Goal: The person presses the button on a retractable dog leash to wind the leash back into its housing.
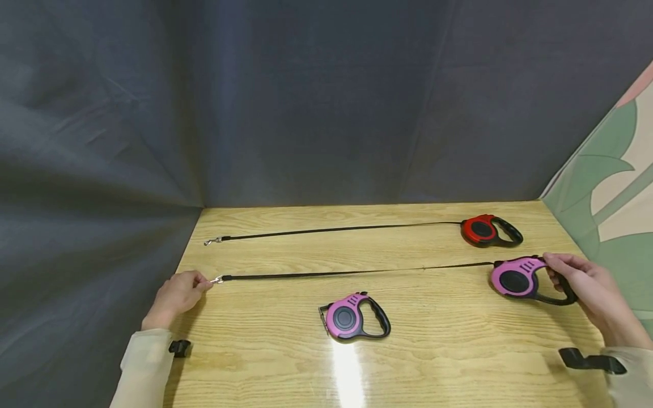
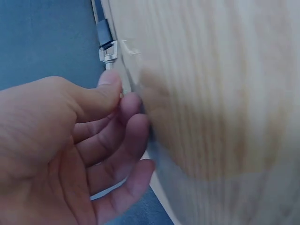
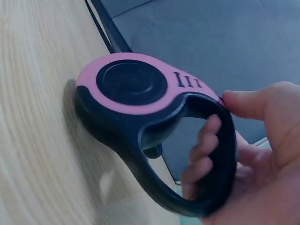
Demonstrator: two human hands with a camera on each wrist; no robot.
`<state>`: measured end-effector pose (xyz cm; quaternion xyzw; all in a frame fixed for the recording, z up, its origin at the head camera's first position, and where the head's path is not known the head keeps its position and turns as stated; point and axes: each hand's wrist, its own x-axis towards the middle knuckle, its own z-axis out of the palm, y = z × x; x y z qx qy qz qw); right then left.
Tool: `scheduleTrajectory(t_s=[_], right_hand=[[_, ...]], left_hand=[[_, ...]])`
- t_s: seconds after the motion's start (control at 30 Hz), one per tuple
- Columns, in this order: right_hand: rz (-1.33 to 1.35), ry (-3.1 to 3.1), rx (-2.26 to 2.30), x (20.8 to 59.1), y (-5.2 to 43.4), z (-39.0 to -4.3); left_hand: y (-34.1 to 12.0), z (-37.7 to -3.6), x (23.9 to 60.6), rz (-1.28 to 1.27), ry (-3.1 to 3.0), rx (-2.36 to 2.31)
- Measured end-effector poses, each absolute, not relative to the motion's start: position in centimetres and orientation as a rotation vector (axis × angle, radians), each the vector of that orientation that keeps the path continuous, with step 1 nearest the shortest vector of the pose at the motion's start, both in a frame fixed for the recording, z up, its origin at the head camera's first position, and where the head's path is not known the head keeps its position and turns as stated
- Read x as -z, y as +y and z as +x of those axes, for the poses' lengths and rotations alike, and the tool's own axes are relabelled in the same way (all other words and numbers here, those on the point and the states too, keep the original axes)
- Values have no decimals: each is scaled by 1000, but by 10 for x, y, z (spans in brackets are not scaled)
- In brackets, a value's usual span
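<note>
- On the wooden table (image 1: 439, 351), at its right side, the right hand (image 1: 592, 286) grips the black handle of a pink retractable leash (image 1: 520, 277); in the right wrist view the fingers (image 3: 204, 152) curl through the handle loop and the thumb rests on top near the pink face.
- The pink housing lies flat on the table surface, just left of the right hand, with its round black centre facing up.
- A black cord (image 1: 357, 273) runs out of this housing leftward across the table, drawn out straight, and ends in a metal clasp (image 1: 218, 279).
- At the left table edge, the left hand (image 1: 176, 294) pinches the clasp end between thumb and fingertips; the left wrist view shows the clasp (image 2: 108, 54) just beyond the thumb tip, with the remaining fingers loosely curled.
- The leash therefore spans between both hands: housing at the right grip, clasp at the left grip.
- Behind it, a red retractable leash (image 1: 487, 230) lies near the far right, its cord also extended leftward, parallel and apart from the held cord.
- A second pink leash (image 1: 352, 317) lies fully wound, near the table centre, between the two hands and untouched.
- A dark fabric backdrop (image 1: 306, 102) stands behind the table.
</note>
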<state>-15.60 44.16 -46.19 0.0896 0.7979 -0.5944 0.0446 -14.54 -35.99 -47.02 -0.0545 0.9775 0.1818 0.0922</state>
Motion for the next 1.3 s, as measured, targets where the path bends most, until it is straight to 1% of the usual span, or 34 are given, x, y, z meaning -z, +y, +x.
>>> scheduleTrajectory(t_s=[0.13, 0.4, 0.63, 0.87, 1.3], right_hand=[[391, 2520, 1775, 455, 434, -158], [442, 2326, 2205, 443, 423, -166], [436, 2234, 2386, 428, 417, -174], [378, 2212, 2423, 419, 416, -176], [428, 2243, 2399, 411, 413, -171]], left_hand=[[-364, -142, 471, -178, 2969, -527], [-372, -137, 461, -187, 3130, -520], [-378, -136, 450, -199, 3219, -565], [-380, -134, 445, -219, 3257, -587], [-382, -133, 443, -238, 3263, -595]])
